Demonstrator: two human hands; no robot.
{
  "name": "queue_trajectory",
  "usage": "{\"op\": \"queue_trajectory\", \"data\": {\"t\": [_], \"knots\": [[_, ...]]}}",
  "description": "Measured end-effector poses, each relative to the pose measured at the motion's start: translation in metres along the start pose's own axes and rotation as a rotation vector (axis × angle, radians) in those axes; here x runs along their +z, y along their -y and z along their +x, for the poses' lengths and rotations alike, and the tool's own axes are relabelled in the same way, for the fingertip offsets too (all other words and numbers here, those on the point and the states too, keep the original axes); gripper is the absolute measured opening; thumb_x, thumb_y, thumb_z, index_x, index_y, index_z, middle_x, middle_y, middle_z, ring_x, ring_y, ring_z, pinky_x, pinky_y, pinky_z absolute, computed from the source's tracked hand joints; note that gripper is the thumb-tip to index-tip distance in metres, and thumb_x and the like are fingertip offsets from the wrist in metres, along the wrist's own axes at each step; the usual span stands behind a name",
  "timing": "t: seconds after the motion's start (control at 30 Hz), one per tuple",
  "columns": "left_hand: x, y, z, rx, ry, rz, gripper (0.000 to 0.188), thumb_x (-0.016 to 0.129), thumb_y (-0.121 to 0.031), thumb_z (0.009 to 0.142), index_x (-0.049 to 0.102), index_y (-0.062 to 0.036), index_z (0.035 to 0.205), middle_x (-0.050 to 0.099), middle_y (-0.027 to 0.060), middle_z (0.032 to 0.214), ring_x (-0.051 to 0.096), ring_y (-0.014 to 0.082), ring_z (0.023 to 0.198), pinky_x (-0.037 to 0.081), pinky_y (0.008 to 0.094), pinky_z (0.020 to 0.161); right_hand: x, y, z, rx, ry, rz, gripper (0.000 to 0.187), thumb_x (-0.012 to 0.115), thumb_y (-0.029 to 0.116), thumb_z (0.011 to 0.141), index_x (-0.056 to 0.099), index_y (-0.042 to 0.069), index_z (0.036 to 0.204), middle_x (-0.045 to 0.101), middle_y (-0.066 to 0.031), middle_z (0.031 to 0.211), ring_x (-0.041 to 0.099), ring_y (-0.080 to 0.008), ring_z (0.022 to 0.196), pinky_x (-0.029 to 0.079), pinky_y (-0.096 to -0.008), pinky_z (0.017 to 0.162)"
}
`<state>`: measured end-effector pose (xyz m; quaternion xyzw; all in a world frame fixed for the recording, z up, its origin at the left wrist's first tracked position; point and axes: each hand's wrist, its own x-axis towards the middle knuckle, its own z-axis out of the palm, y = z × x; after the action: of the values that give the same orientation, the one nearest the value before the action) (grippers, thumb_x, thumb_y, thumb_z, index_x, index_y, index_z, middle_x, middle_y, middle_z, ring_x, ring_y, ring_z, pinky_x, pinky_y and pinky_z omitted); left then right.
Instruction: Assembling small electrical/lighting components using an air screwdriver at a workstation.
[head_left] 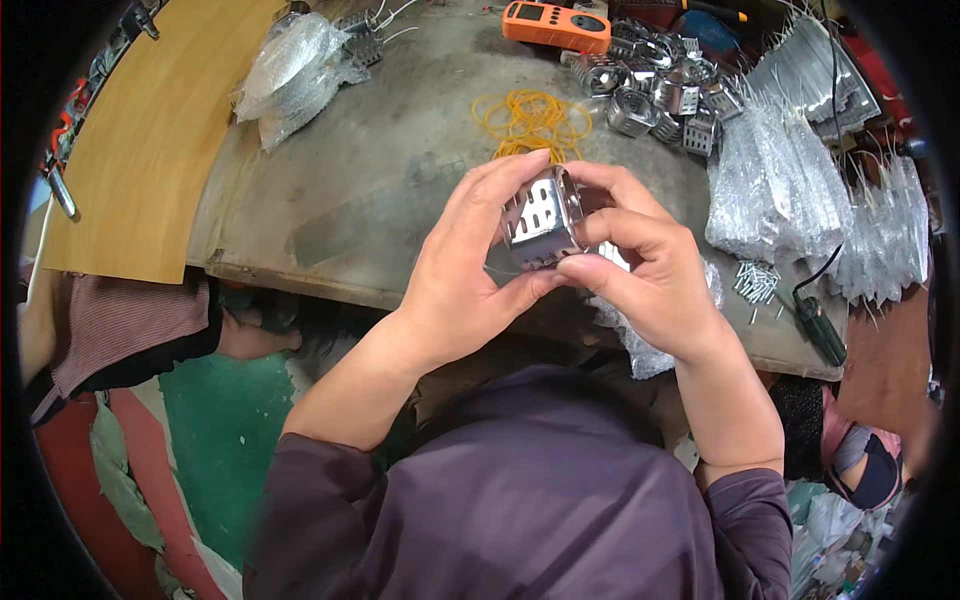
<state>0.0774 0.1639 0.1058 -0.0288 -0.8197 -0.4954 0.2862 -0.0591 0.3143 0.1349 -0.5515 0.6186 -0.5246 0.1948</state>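
A shiny slotted metal housing [541, 222] is held up between both of my hands, above the front edge of the worktable [380, 215]. My left hand [460, 240] wraps its left side, thumb underneath and fingers over the top. From the right, my right hand [645, 255] grips it with thumb and fingers on its rim. Just beyond lies a tangle of yellow rubber bands [533, 118]. Under my right hand, a bubble-wrapped piece [648, 352] hangs at the table edge, partly hidden.
Many similar metal housings [655, 85] are heaped at the back right, beside an orange meter [556, 26]. Bubble-wrapped bundles [770, 180] with wires lie right, near small screws [757, 283] and a dark green-black tool [822, 330]. Another bubble-wrapped bundle [295, 80] sits back left. People sit at both sides.
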Motion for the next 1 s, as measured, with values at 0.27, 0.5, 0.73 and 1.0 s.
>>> {"op": "queue_trajectory", "data": {"t": [0.27,0.5,0.73,1.0], "knots": [[-0.042,0.017,-0.018,-0.059,-0.376,-0.068,0.070,0.073,0.002,0.078,0.036,-0.0027,0.136,0.049,0.0108,0.126,0.054,0.0185,0.111,0.046,0.0311,0.095,0.018,-0.005,-0.006,-0.124,0.213,-0.927,0.049,0.068,0.020,0.081,0.053,0.002,0.124,0.057,-0.0108,0.124,0.049,-0.0273,0.124,0.031,-0.0485,0.110],[-0.045,0.030,-0.054,-0.366,-0.185,-0.270,0.067,0.068,0.011,0.078,0.037,-0.0028,0.135,0.047,0.0087,0.122,0.054,0.0179,0.111,0.047,0.0320,0.095,0.044,-0.017,0.001,-0.196,0.215,-0.872,0.012,0.056,0.013,0.079,0.065,0.006,0.085,0.064,-0.0078,0.093,0.060,-0.0233,0.096,0.038,-0.0442,0.105],[-0.035,0.027,-0.062,-0.255,-0.041,-0.085,0.080,0.077,0.004,0.071,0.032,0.0008,0.137,0.042,0.0148,0.135,0.045,0.0222,0.123,0.038,0.0355,0.106,0.046,-0.019,0.006,-0.153,0.279,-0.802,0.012,0.055,0.012,0.079,0.065,0.005,0.080,0.065,-0.0085,0.076,0.063,-0.0234,0.081,0.042,-0.0403,0.092],[-0.022,0.023,-0.051,-0.295,-0.068,0.217,0.064,0.081,0.002,0.066,0.050,-0.0038,0.122,0.053,0.0116,0.124,0.058,0.0220,0.096,0.050,0.0328,0.084,0.047,-0.021,0.007,-0.119,0.292,-0.821,0.015,0.054,0.012,0.079,0.067,0.004,0.077,0.066,-0.0105,0.078,0.063,-0.0250,0.081,0.042,-0.0372,0.082]]}}
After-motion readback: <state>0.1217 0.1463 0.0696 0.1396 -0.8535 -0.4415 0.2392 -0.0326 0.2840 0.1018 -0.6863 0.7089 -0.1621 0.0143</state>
